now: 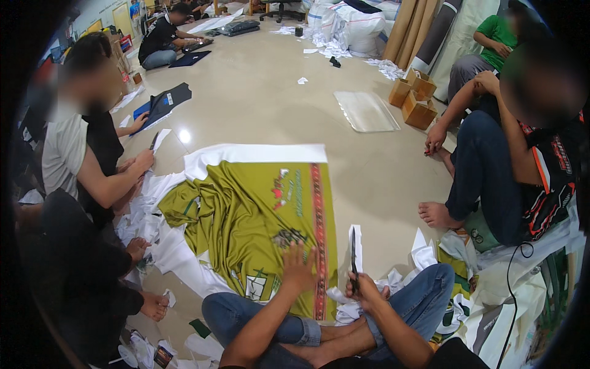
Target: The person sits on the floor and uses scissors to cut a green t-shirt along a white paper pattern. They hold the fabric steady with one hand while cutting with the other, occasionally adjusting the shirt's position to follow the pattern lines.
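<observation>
A printed olive-green fabric piece (pixel 252 203) with a white margin is spread on the floor in front of my crossed legs. Its left part is bunched in folds, and a red patterned band runs down its right side. My left hand (pixel 298 267) rests on the print near that band, palm down with fingers spread. To the right of the fabric, my right hand (pixel 367 291) grips dark scissors (pixel 353 258) that point away from me. A narrow white strip (pixel 358 237) shows beside the blades; whether they touch it I cannot tell.
White scraps (pixel 144 209) pile up at the fabric's left. A person (pixel 92 147) sits there with a blade; another (pixel 491 160) sits at the right. Beyond lie a clear plastic sheet (pixel 367 112), cardboard boxes (pixel 420 111) and fabric rolls (pixel 410 34). A black cable (pixel 509 295) trails at the lower right.
</observation>
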{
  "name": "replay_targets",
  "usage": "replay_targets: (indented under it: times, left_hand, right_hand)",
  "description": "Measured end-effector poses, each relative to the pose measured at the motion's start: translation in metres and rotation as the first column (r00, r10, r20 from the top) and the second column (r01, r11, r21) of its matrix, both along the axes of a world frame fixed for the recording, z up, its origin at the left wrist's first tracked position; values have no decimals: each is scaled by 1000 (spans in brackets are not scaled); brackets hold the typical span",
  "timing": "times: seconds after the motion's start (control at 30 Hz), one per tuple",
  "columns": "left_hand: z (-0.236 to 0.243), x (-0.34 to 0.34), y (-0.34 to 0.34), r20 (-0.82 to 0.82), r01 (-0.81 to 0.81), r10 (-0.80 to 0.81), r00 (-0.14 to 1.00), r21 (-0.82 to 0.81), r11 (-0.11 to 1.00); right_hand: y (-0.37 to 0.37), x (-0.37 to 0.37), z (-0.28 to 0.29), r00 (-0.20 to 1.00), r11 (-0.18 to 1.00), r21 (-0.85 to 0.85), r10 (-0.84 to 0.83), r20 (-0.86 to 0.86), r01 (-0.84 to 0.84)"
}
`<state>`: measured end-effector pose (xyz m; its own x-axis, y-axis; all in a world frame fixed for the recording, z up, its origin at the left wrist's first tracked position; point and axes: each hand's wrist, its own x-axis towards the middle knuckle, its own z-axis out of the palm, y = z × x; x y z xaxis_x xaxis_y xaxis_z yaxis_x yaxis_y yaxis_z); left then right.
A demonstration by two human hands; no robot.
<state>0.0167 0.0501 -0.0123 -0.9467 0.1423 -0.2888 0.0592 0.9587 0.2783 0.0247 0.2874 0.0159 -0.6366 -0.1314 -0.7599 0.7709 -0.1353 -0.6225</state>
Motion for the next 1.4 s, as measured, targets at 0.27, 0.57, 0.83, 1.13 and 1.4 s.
replay_targets:
  times: [0.27, 0.57, 0.83, 1.13, 1.4]
  left_hand:
    - [48, 107, 31, 541, 12, -371, 754, 554, 832]
    - [-13, -61, -58, 55, -712, 710, 702, 59, 700]
    - [3, -114, 92, -16, 846, -858, 514, -159, 510]
    - [-12, -241, 40, -149, -98, 99, 984, 15, 995]
    - [3, -257, -109, -339, -527, 447, 828, -196, 827]
  right_hand:
    - [64, -15, 63, 940, 907, -251, -319, 118, 339]
    - [94, -49, 66, 780, 696, -464, -626, -19, 548]
    - [89, -45, 72, 782, 683, -473, -622, 21, 556]
    - [88, -46, 71, 850, 748, -493, -526, -32, 445]
    - [73, -52, 75, 929, 835, -453, -367, -38, 312]
